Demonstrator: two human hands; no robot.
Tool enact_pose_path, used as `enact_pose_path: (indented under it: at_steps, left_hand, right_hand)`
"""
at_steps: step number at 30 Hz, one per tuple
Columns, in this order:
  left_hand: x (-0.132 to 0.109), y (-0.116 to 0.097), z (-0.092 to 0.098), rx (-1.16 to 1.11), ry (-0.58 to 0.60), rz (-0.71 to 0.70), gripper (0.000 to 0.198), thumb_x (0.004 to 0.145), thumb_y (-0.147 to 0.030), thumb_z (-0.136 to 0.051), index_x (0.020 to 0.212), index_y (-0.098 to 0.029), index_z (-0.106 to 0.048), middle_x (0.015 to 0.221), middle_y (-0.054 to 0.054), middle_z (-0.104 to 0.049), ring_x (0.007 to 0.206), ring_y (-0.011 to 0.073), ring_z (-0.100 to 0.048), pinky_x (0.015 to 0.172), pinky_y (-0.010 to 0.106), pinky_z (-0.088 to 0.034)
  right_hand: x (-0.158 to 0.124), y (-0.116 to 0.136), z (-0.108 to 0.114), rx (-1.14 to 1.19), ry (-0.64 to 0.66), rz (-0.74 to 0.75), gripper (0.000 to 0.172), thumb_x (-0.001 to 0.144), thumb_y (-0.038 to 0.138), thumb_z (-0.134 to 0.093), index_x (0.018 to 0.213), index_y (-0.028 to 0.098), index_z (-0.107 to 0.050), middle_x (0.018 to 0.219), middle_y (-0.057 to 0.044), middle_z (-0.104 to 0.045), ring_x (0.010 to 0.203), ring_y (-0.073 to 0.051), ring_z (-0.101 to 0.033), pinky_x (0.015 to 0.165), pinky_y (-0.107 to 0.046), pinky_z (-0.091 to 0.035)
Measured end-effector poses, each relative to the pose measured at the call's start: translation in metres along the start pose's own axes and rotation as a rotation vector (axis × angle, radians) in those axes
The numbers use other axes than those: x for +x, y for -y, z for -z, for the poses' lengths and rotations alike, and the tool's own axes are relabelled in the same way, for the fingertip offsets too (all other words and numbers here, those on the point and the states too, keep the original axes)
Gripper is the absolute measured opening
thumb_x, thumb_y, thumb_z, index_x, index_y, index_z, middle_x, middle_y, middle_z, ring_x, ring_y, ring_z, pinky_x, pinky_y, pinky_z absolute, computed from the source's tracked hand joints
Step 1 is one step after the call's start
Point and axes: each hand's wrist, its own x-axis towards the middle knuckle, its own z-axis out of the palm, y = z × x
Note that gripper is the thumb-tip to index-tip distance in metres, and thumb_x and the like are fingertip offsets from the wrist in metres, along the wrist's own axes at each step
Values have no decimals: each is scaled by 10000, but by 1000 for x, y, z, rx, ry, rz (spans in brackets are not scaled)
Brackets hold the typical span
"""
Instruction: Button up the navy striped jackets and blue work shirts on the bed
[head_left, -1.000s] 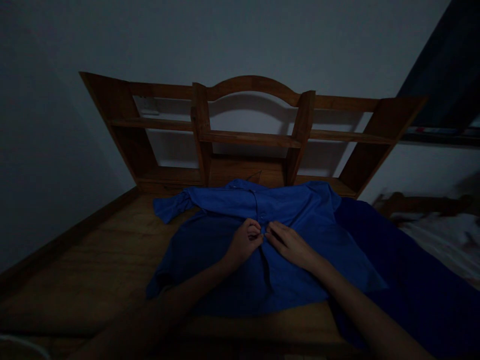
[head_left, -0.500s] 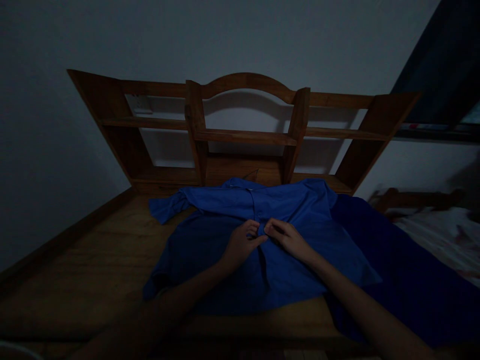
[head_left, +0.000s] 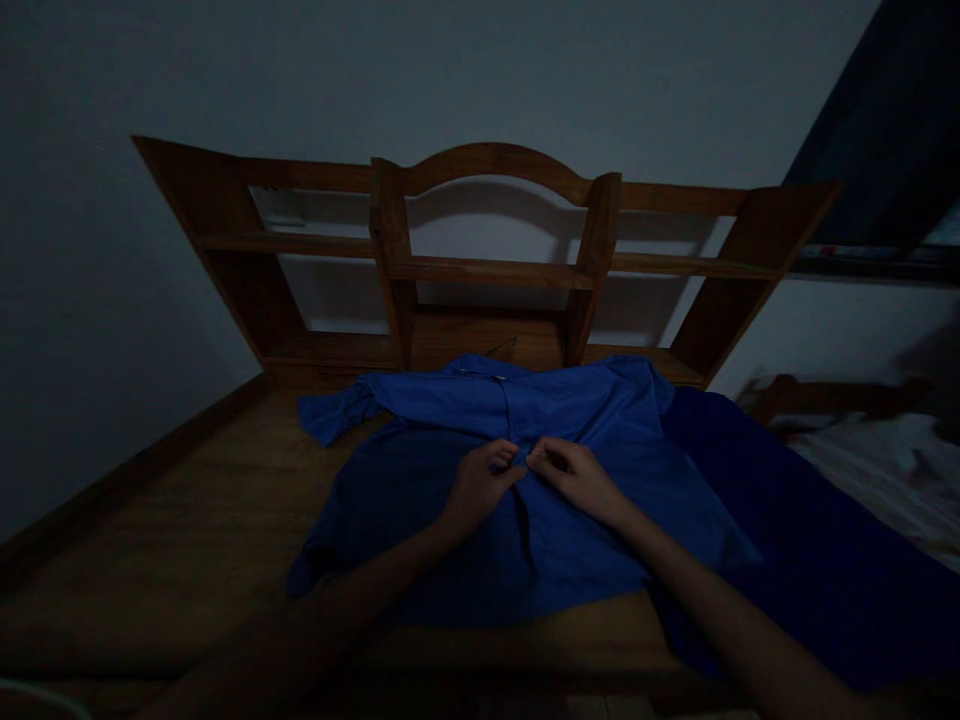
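A blue button-up shirt [head_left: 600,520] lies spread on the wooden desk [head_left: 172,510], its collar toward the shelf. Both hands meet at the front placket, near the middle of the shirt. Fingers of my left hand [head_left: 484,483] are closed, pinching the placket from the left side. From the right, my right hand [head_left: 577,477] pinches the same strip of cloth, its fingertips almost touching those of the left. Whether a button sits between the fingertips is too dark and small to tell.
A wooden shelf unit [head_left: 487,272] stands along the desk's back edge against the wall. Darker blue cloth [head_left: 795,540] lies to the right, partly beside the shirt. Farther right is a pale patterned cloth [head_left: 892,480]. At the lower left corner a curved light rim [head_left: 45,692] shows.
My left thumb has bent in slightly toward the fingers, and the fingertips of both hands cover more of the placket. The shirt lies as before.
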Motion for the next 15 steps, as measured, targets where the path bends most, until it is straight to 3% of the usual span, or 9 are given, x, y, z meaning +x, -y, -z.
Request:
enact_pose_path:
  at_steps: [6,8,12,15]
  left_hand:
    - [9,7,3,-134,4,35,139,738,-293,-619,791,-174,-571,689,-15,-605,624,122,-604,570,202,-465]
    - [17,13,9,-172,-68,73,159,719,-299,-634,774,-166,-567,688,-15,-595,630,125,-599,558,200,-456]
    - [31,25,22,-281,-222,220,251,662,-325,-684,809,-146,-587,704,2,-603,652,135,-595,553,207,-450]
    - [30,24,24,-467,-169,288,331,663,-344,-692,906,-150,-577,747,16,-623,654,133,-605,582,226,-471]
  right_hand:
    - [-4,23,10,-182,-108,80,220,908,344,-447,854,189,-594,792,-6,-603,717,-122,-540,663,-234,-384]
    - [-6,29,13,-182,-105,121,197,907,325,-455,879,191,-596,826,-13,-607,736,-120,-544,675,-232,-394]
    - [-12,31,10,-173,22,203,154,890,289,-490,931,199,-609,864,-14,-597,711,-103,-536,659,-219,-407]
    - [-15,27,1,-189,157,240,172,847,298,-560,990,214,-608,889,-12,-589,689,-97,-528,633,-211,-410]
